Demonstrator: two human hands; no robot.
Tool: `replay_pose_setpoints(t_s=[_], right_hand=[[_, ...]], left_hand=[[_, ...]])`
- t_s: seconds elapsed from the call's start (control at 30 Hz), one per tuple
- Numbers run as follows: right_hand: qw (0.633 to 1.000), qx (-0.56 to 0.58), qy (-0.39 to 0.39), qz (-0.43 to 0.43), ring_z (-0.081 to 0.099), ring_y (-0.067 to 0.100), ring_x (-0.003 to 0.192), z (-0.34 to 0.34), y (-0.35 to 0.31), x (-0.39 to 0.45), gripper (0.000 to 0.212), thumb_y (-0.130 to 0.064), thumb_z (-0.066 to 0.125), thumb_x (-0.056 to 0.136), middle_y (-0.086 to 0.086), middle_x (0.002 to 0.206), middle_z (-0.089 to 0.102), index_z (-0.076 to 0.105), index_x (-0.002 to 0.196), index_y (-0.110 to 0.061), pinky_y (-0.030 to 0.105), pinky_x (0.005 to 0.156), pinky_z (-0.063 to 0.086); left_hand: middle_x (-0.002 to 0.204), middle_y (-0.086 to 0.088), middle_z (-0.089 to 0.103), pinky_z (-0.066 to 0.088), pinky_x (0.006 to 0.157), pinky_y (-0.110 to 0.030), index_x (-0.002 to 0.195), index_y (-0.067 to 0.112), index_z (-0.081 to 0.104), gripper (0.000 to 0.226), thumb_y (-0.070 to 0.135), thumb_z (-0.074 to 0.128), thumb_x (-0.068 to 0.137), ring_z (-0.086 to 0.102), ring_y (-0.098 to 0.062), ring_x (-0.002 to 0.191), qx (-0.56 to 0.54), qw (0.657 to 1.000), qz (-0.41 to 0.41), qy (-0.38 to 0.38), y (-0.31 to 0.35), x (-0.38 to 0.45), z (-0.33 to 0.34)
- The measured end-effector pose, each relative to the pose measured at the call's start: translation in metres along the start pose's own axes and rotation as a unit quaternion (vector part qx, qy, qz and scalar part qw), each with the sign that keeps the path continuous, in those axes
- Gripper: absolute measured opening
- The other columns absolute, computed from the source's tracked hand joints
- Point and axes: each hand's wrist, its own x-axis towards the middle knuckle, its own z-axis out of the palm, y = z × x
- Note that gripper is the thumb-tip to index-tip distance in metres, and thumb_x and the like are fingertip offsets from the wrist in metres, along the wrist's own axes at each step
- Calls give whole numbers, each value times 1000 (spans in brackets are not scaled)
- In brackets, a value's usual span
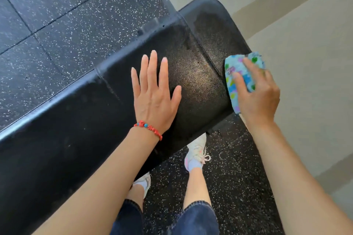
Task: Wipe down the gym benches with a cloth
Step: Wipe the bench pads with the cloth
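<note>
**Wiping the near edge of the bench pad**

I judge the job to be partway through on this black padded gym bench surface (pixel 99 120). The grainy vinyl shows a dull sheen around the middle and faint streaks near the far seat section, which may be damp from wiping, though I cannot tell for sure. The long stretch of pad running off to my left shows no clear wipe marks, so I take that part as still to do, along with any other benches, none of which are in view.

My right hand (pixel 257 93) holds the light blue cloth with coloured patches (pixel 236 71). The fingers are curled down over it and press it against the side edge of the pad, close to the seam between the two cushions. The cloth is bunched under my palm, wrapping slightly over the edge.

My left hand (pixel 154 91) holds nothing. It lies flat on top of the surface, fingers spread and straight, bracing me as I lean over. A red beaded bracelet (pixel 148 129) sits at that wrist. The two hands are apart, with bare pad between them.
</note>
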Motion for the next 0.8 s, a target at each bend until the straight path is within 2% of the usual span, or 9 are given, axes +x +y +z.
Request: replay_pose_setpoints(t_s=[0.1,0.23,0.33,0.4,0.53,0.6,0.7,0.8], right_hand=[[999,-14,-15,-42,62,30,76,3,5,10,38,-38,52,87,16,93,65,64,115,-15,25,62,44],[992,-15,-25,-127,61,28,69,10,2,35,33,-34,57,85,15,86,64,65,112,-15,28,54,49],[988,-9,-37,-146,61,27,66,28,-24,74,33,-35,57,84,12,82,64,66,110,-18,28,51,47],[988,2,-40,-151,62,29,71,38,-47,105,33,-36,56,84,13,86,64,66,112,-20,30,54,48],[986,3,-102,-130,56,26,101,49,-72,147,36,-41,48,91,10,112,58,55,125,-28,33,75,45],[986,3,-109,-128,55,25,104,47,-73,148,37,-42,46,92,9,115,56,52,127,-29,32,76,44],[985,11,-102,-138,58,28,94,44,-68,136,36,-39,50,91,11,106,59,55,125,-26,34,70,46],[980,13,-83,-180,61,29,74,38,-55,112,33,-32,59,86,14,90,62,63,115,-19,31,56,48]], left_hand=[[148,-22,31,14,111,-56,139,0,38,62,38,39,90,24,-37,138,9,999,-37,-16,10,7,11],[150,-21,28,13,112,-55,141,1,34,64,40,39,90,21,-37,139,49,997,-49,-27,12,5,18],[150,-21,27,13,113,-55,141,2,31,65,41,39,90,19,-36,139,46,997,-51,-25,10,6,16],[150,-21,28,13,113,-54,141,3,31,65,41,39,89,19,-35,139,49,997,-51,-26,10,7,15],[149,-21,30,13,113,-54,141,3,34,65,42,40,89,20,-35,139,53,997,-52,-24,11,6,14],[149,-21,30,12,113,-53,141,4,34,65,42,40,88,21,-35,139,52,997,-53,-23,10,6,14],[149,-20,29,11,114,-52,141,5,33,65,42,40,89,20,-35,139,49,997,-55,-25,10,6,13],[149,-20,29,11,114,-52,141,5,32,65,43,40,89,20,-34,139,48,997,-53,-29,10,6,12]])
